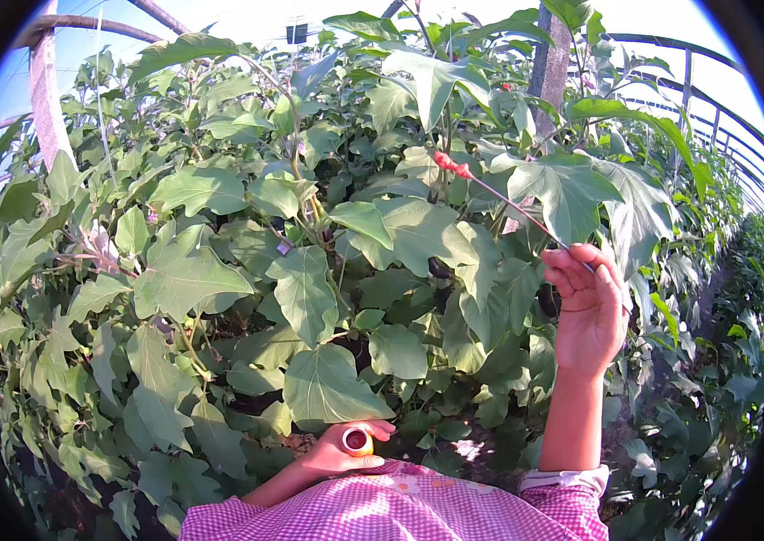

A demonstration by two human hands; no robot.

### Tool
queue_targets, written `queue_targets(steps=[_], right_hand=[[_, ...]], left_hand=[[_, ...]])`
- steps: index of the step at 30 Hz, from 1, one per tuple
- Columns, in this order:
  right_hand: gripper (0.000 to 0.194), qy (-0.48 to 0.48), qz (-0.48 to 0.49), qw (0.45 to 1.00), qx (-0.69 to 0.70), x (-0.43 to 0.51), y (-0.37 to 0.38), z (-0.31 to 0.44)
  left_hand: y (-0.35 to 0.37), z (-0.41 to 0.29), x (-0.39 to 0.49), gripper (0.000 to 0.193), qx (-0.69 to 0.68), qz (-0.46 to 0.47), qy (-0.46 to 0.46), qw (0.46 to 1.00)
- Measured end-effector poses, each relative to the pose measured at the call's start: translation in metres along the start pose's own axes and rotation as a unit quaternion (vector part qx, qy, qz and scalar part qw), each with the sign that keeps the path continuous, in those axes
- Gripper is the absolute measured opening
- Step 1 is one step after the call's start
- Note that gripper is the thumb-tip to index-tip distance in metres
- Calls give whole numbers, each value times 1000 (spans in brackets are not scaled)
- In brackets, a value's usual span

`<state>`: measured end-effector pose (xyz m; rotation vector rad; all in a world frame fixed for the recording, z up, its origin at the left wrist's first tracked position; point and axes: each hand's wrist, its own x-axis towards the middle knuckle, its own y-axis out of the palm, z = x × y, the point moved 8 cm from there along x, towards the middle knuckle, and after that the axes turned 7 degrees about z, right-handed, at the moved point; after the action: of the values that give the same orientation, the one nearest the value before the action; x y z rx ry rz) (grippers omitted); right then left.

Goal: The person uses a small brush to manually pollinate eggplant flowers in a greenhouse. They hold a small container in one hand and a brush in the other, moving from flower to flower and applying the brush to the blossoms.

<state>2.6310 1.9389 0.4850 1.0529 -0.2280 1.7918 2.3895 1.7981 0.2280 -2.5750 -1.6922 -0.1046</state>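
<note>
My left hand (338, 452) is wrapped around a small uncapped bottle (357, 441) close to my body. Its white-rimmed mouth faces up, and the inside looks dark red. Raised at the right, my right hand (588, 304) pinches a thin stick (517, 208) between thumb and fingers. The stick slants up to the left and ends in a lumpy red tip (453, 164), which shows in front of the leaves. Eggplants (331, 382) with broad lobed leaves fill the space before me. A small purple flower (284, 247) hangs among the stems, left of the stick.
A concrete post (49, 101) rises at the left, another post (549, 67) behind the plants. Curved greenhouse frame bars (713, 101) arch overhead at the right. A hanging string (101, 101) runs down at the left. Dark fruit (439, 268) is partly hidden by leaves.
</note>
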Motion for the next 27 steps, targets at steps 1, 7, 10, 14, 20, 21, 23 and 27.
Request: queue_targets(steps=[1,7,10,14,20,21,23,27], right_hand=[[37,-2,37,999,-5,12,5,-1],[38,-20,163,978,-125,61,51,-34],[37,-57,163,975,-142,89,54,-44],[39,-71,160,970,-171,126,67,-51],[40,-91,85,975,-182,166,34,-45],[40,-94,81,977,-176,167,26,-45],[41,-120,49,972,-195,169,19,-29],[41,-103,63,967,-225,172,29,-39]], left_hand=[[3,1,3,33,-7,-16,-13,1000],[11,14,13,34,-10,-23,30,999],[5,22,24,35,-14,-28,23,999],[-11,39,40,34,1,-25,18,1000],[-29,29,70,36,-33,-23,52,998],[-31,32,71,37,-43,-21,55,997],[-30,37,75,42,-56,8,62,996],[-43,42,70,42,-62,0,45,997]])
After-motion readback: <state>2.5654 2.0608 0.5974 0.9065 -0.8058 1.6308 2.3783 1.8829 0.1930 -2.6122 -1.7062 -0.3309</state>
